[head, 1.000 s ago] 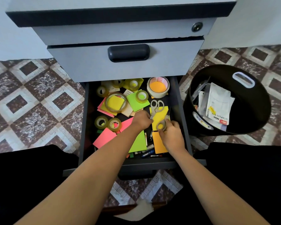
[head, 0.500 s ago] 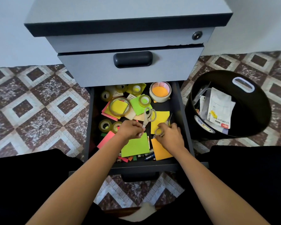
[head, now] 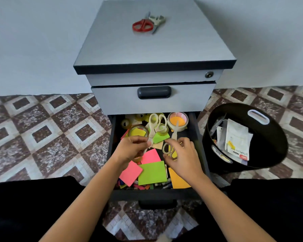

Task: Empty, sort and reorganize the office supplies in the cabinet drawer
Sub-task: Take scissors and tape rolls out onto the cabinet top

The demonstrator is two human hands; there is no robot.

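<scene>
The open bottom drawer (head: 112, 154) holds bright sticky notes, tape rolls and pens. My left hand (head: 129, 150) pinches the blade end of cream-handled scissors (head: 156, 124), whose handles point up toward the drawer's back. My right hand (head: 182, 154) grips a second pair of cream scissors (head: 170, 147) by the handle loops, blades pointing away. A large masking tape roll (head: 177, 120) sits at the back right. A clear tape roll (head: 138, 131) lies over a yellow note at the left. Pink (head: 130, 172), green (head: 152, 172) and orange (head: 177, 179) notes lie at the front.
Red-handled scissors (head: 142, 25) and a grey tool (head: 157, 20) lie on the cabinet top (head: 147, 46). A black bin (head: 262, 163) with staple packets stands on the patterned floor at the right. The middle drawer (head: 112, 100) is closed. My dark-clothed knees flank the drawer.
Both hands have lifted a pair of scissors each off the notes. The view has tilted up, bringing the cabinet top into sight.
</scene>
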